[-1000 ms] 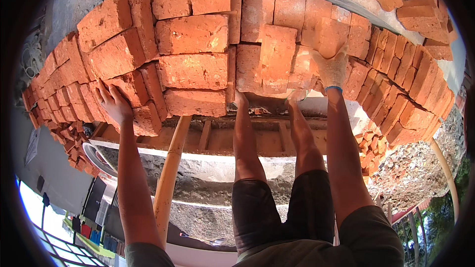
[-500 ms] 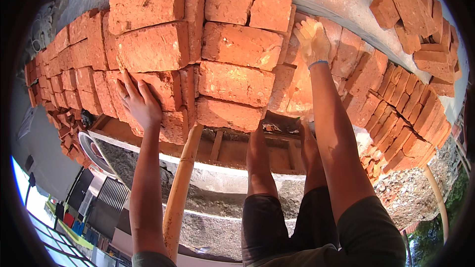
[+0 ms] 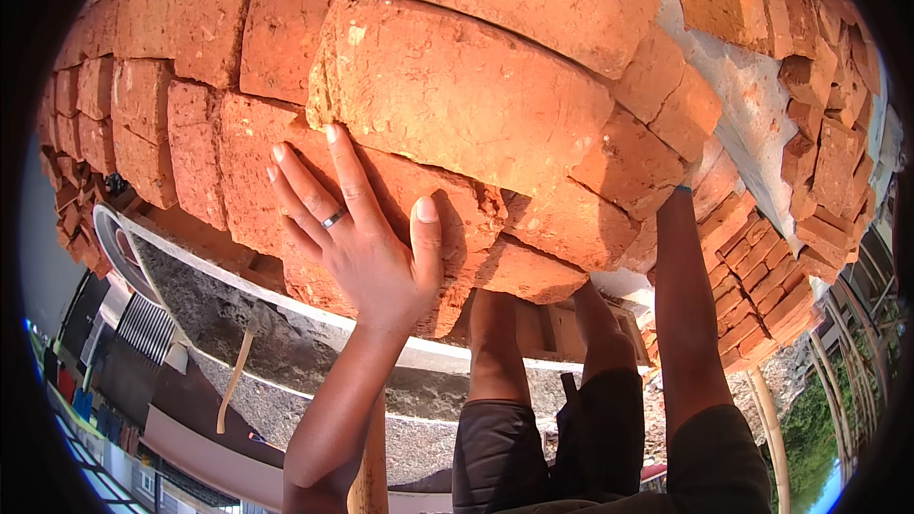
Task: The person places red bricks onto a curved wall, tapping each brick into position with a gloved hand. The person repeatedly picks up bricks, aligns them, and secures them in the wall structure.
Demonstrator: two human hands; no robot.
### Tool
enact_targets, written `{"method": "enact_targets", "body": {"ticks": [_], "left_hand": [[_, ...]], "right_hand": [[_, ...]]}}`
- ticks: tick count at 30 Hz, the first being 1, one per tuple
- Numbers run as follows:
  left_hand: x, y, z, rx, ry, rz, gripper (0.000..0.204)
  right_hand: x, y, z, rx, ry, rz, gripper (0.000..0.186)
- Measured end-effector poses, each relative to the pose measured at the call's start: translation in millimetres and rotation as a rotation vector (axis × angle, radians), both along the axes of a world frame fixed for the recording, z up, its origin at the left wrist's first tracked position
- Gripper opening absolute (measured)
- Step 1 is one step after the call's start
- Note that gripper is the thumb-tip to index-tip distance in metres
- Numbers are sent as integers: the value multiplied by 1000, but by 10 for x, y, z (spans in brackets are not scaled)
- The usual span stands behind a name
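Bricks (image 3: 457, 114) loom far closer than a second ago; left hand (image 3: 367, 247) now presses flat, fingers spread, on a lower brick (image 3: 381, 228); right hand hidden behind the stack, grip untellable.

tight against the stacked rough red clay bricks (image 3: 457, 105), packed edge to edge (only thin cracks between). open below the stack, past the grey concrete ledge (image 3: 286, 362), around the bare legs (image 3: 495, 343) and wooden pole (image 3: 371, 466).
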State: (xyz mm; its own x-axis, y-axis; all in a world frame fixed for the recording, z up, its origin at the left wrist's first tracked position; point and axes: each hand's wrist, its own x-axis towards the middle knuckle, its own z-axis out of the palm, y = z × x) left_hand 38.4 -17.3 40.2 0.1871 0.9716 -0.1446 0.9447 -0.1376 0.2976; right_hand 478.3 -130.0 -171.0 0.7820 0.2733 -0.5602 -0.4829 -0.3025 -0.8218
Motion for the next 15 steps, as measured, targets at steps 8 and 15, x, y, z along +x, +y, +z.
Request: {"method": "enact_targets", "body": {"ticks": [8, 15], "left_hand": [[-15, -67, -34, 46, 24, -30, 81], [-87, -33, -109, 113, 85, -24, 72]], "right_hand": [[-92, -123, -266, 47, -114, -49, 41], [-310, -41, 265, -234, -253, 148, 51]]}}
